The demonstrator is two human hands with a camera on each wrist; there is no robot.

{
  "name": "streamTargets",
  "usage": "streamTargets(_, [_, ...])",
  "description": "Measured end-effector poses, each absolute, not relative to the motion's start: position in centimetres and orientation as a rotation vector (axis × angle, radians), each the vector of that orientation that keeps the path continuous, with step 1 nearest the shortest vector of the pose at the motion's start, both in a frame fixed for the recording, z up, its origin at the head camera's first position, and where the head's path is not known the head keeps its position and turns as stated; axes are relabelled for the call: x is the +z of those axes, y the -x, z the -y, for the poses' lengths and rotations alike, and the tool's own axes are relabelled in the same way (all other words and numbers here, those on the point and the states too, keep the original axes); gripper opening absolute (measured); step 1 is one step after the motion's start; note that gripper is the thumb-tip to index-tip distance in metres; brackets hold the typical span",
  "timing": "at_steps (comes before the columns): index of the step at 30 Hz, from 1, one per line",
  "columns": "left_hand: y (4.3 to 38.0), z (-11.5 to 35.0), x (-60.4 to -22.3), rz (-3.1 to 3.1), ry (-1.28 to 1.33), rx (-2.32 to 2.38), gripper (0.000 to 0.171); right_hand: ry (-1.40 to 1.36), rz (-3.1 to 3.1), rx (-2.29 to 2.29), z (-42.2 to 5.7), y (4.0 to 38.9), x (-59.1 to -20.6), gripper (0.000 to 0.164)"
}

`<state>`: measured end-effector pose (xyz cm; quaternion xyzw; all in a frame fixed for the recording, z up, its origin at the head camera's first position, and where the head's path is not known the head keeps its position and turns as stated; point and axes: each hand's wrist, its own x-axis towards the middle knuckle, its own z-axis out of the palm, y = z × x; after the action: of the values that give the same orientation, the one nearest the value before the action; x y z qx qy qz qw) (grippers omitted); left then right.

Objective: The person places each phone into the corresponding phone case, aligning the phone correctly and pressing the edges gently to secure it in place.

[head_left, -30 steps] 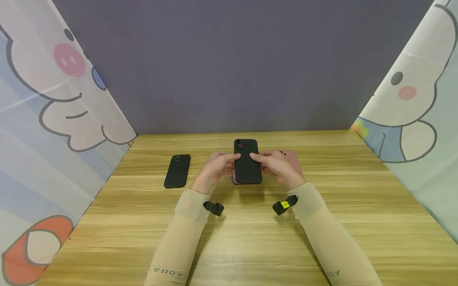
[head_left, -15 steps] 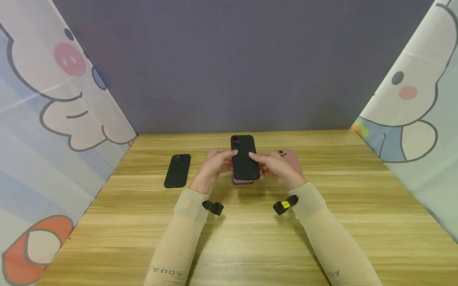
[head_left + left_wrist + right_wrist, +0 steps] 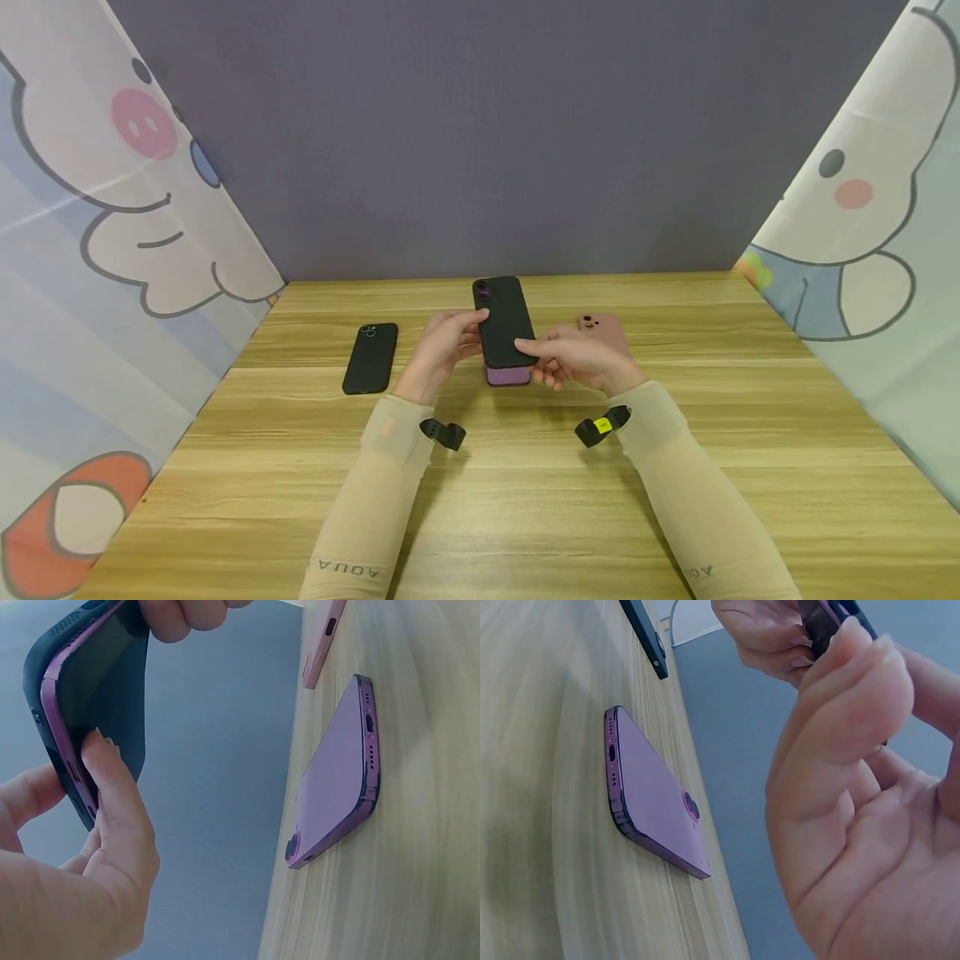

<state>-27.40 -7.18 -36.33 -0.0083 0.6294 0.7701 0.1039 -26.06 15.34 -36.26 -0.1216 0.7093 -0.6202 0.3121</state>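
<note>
A phone in a black case (image 3: pixel 507 321) is held up above the table, case back upward. In the left wrist view the phone's purple edge (image 3: pixel 54 712) shows inside the case, with a gap along one side. My left hand (image 3: pixel 444 340) pinches its left side, thumb on the back and fingers beneath. With the thumb on the back near the lower right corner, my right hand (image 3: pixel 576 358) grips the other side, its fingers curled under. Below lies a purple phone (image 3: pixel 337 769) on the table, partly covered by the held one in the head view.
A black phone (image 3: pixel 371 358) lies on the wooden table (image 3: pixel 525 500) to the left. On the right lies a pink phone (image 3: pixel 606 331), partly behind my right hand. A dark grey panel (image 3: pixel 495 142) stands at the back, and printed cartoon cloths flank both sides.
The cased phone has moved up and left in the head view and tilted slightly, uncovering more of the purple phone. My right thumb has slid down towards the lower corner.
</note>
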Motion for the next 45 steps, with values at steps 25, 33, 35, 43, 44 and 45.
streamTargets(25, [27.38, 6.92, -36.4, -1.895, -0.043, 2.176, 0.019, 0.311, -1.925, -1.633, -15.36, 26.13, -36.24, 0.044])
streamTargets(33, [27.47, 6.67, -36.8, -1.826, -0.1, 2.164, 0.015, 0.214, -1.963, -1.782, -15.42, 26.23, -36.08, 0.051])
streamTargets(35, [27.44, 6.67, -36.81, -1.816, -0.122, 2.152, 0.015, 0.198, -1.964, -1.816, -15.43, 26.23, -36.05, 0.051])
streamTargets(43, [27.06, 6.57, -36.57, -1.796, -0.209, 2.056, 0.016, 0.149, -1.942, -1.97, -15.66, 26.47, -36.22, 0.048])
streamTargets(44, [27.01, 6.54, -36.54, -1.796, -0.219, 2.038, 0.016, 0.14, -1.942, -1.981, -15.68, 26.5, -36.23, 0.049])
streamTargets(45, [26.96, 6.49, -36.52, -1.798, -0.235, 2.019, 0.016, 0.129, -1.942, -1.995, -15.68, 26.54, -36.22, 0.049])
